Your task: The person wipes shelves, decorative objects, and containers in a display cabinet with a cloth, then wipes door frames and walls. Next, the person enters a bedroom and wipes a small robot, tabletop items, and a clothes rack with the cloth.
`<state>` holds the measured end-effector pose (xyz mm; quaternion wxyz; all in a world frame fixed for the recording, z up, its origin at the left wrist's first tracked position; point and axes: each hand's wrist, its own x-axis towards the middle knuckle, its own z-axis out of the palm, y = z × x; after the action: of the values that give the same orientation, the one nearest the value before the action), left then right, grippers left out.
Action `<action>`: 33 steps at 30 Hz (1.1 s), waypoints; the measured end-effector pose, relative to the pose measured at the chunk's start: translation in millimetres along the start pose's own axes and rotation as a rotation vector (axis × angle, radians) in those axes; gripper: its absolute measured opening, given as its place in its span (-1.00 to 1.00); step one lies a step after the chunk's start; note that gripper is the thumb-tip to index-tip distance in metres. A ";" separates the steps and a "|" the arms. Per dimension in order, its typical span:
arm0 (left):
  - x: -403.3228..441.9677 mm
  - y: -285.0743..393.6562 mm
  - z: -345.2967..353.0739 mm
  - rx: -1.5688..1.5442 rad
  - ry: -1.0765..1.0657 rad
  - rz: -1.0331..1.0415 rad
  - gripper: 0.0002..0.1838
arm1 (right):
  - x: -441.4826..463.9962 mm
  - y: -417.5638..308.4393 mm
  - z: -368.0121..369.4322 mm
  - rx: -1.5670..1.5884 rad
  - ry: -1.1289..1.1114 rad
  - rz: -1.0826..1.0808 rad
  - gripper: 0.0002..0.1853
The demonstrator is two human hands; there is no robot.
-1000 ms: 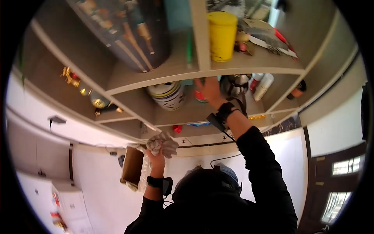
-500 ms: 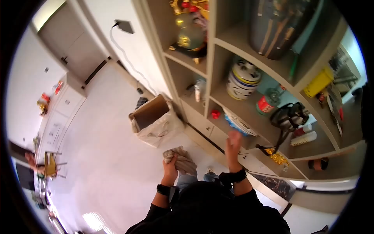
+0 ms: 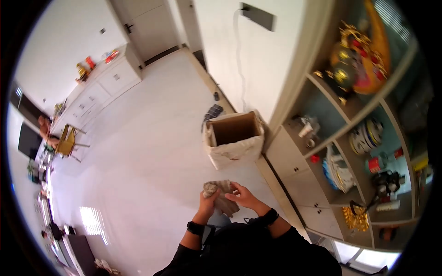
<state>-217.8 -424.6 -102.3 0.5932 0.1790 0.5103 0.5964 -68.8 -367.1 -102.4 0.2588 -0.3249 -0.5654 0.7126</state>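
Two hands are at work, with one cloth between them. The left hand (image 3: 208,202) is closed around the bunched end of the striped cloth (image 3: 225,206). The right hand (image 3: 244,197) has its thumb and fingers partly spread at the cloth's other edge; whether it grips there, I cannot tell. The cloth hangs in front of the body, above the floor (image 3: 152,138). Each wrist bears one black band, two in all.

Beyond the hands stands one open-topped box (image 3: 235,154) on the floor, with one dark checked piece (image 3: 213,112) just beside it. To the right, the shelf unit (image 3: 363,184) holds one patterned jar (image 3: 366,136), one red-labelled bottle (image 3: 376,163) and one black strapped bag (image 3: 388,184). Far left stands one yellowish chair (image 3: 66,141).

Half a second ago the right hand was by the shelves, apart from the cloth; now it has come over to it. The left hand has kept its hold, and the view has swung toward the box.
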 end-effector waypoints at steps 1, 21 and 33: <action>3.9 14.6 -25.6 0.051 -0.010 0.037 -0.80 | 22.9 -0.8 19.2 -0.004 -0.041 0.023 -0.49; 196.6 184.9 -132.0 0.057 -0.025 -0.080 -0.68 | 284.3 -53.6 53.2 0.626 0.254 0.152 -0.69; 378.6 294.0 -104.5 -0.132 -0.178 -0.075 -0.66 | 454.7 -58.2 19.1 -0.065 0.507 -0.033 -0.35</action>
<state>-545.5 -63.0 -52.7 0.6686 0.1723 0.4216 0.5879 -380.9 -31.2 -120.4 0.3932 -0.4923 -0.5103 0.5853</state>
